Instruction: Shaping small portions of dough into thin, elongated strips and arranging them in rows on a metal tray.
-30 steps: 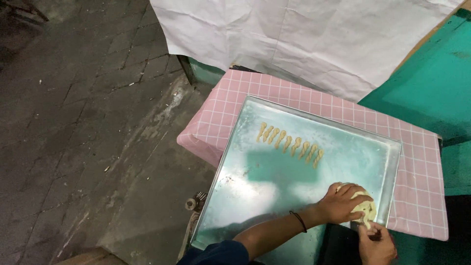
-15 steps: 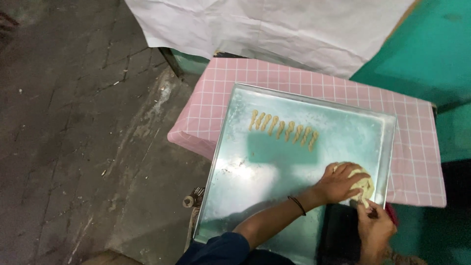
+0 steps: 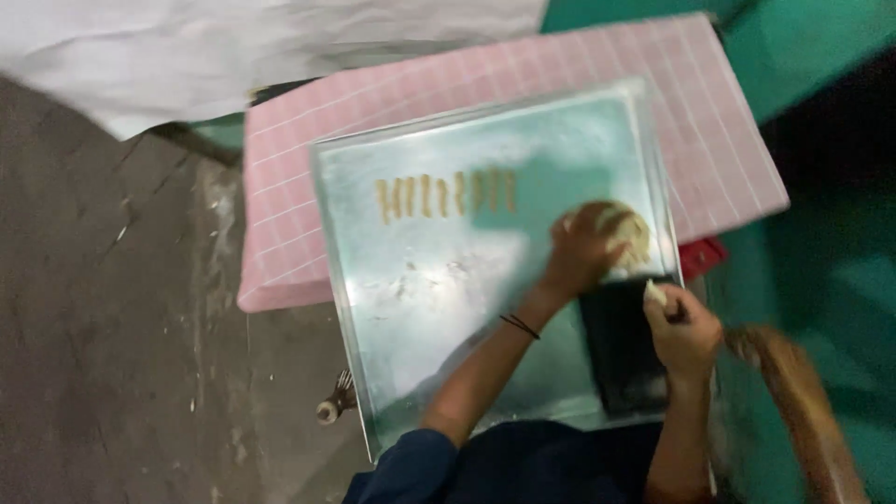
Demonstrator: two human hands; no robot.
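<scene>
Two hands work at the metal tray's (image 3: 411, 280) right edge: our left hand (image 3: 583, 250) lies open on the dough lump (image 3: 627, 233), while our right hand (image 3: 684, 327) pinches a small dough piece (image 3: 655, 293), beside the dark board (image 3: 623, 350).

dough lump (image 3: 627, 235) half hidden under blurred left hand (image 3: 583, 250)

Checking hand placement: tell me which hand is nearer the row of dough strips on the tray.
Left. The left hand rests on the dough lump, just right of the dough strips; the right hand is farther, near the tray's corner.
</scene>
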